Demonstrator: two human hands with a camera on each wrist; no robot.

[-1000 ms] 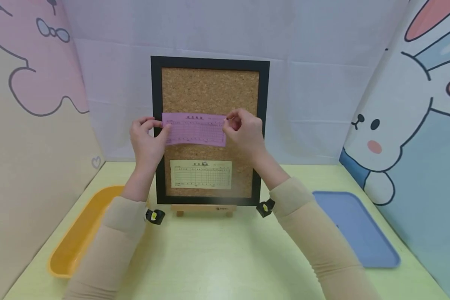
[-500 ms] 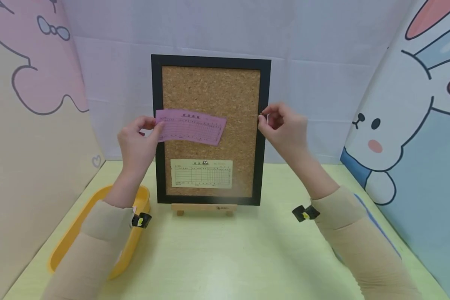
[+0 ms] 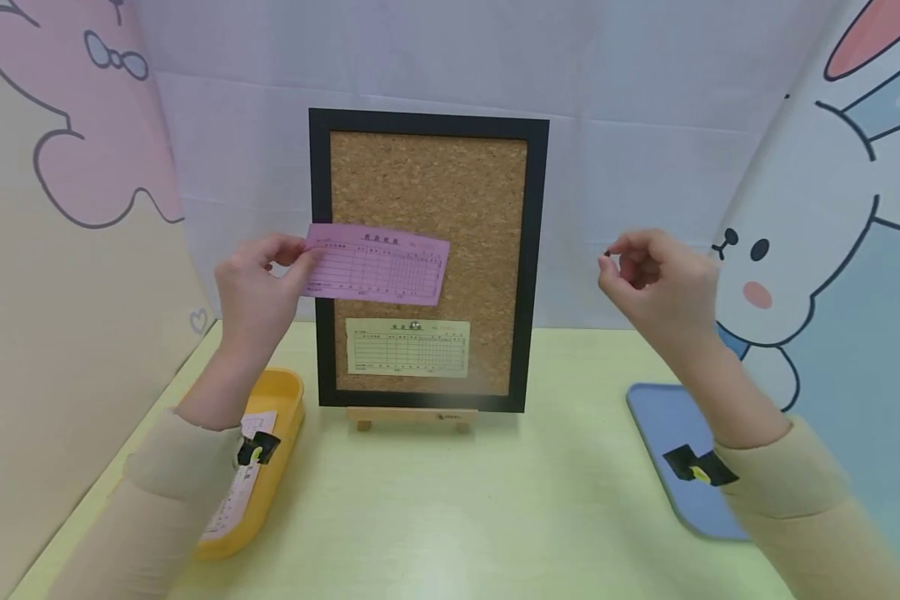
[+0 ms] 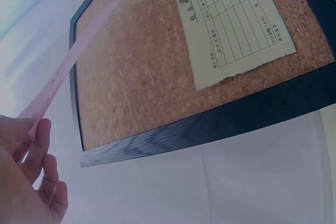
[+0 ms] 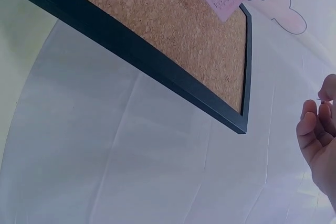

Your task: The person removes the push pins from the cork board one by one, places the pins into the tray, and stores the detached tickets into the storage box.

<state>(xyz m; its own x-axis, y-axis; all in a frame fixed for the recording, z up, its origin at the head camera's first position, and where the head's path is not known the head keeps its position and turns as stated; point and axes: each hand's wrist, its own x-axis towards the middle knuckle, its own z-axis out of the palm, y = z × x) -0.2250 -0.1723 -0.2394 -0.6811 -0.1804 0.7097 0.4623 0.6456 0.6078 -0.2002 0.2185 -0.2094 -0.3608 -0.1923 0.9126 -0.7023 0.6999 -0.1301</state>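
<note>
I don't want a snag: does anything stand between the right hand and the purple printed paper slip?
Nothing visible does. From the head view, the gap between the right hand and the purple printed paper slip looks open; the rectangular black-framed cork board shows behind it, not in the way.

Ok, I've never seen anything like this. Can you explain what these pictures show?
There's no robot here, just a person's bare hands. The widest picture comes from a camera worn on the head, looking forward and down; the other two come from cameras on each wrist. The left hand pinches a purple receipt slip in front of a black-framed corkboard, while the right hand, out to the board's right, pinches a tiny pin. A pale yellow receipt slip is pinned to the corkboard, which stands on a small wooden easel on the table. A yellow tray holding paper is at the left, a blue tray at the right.
</note>
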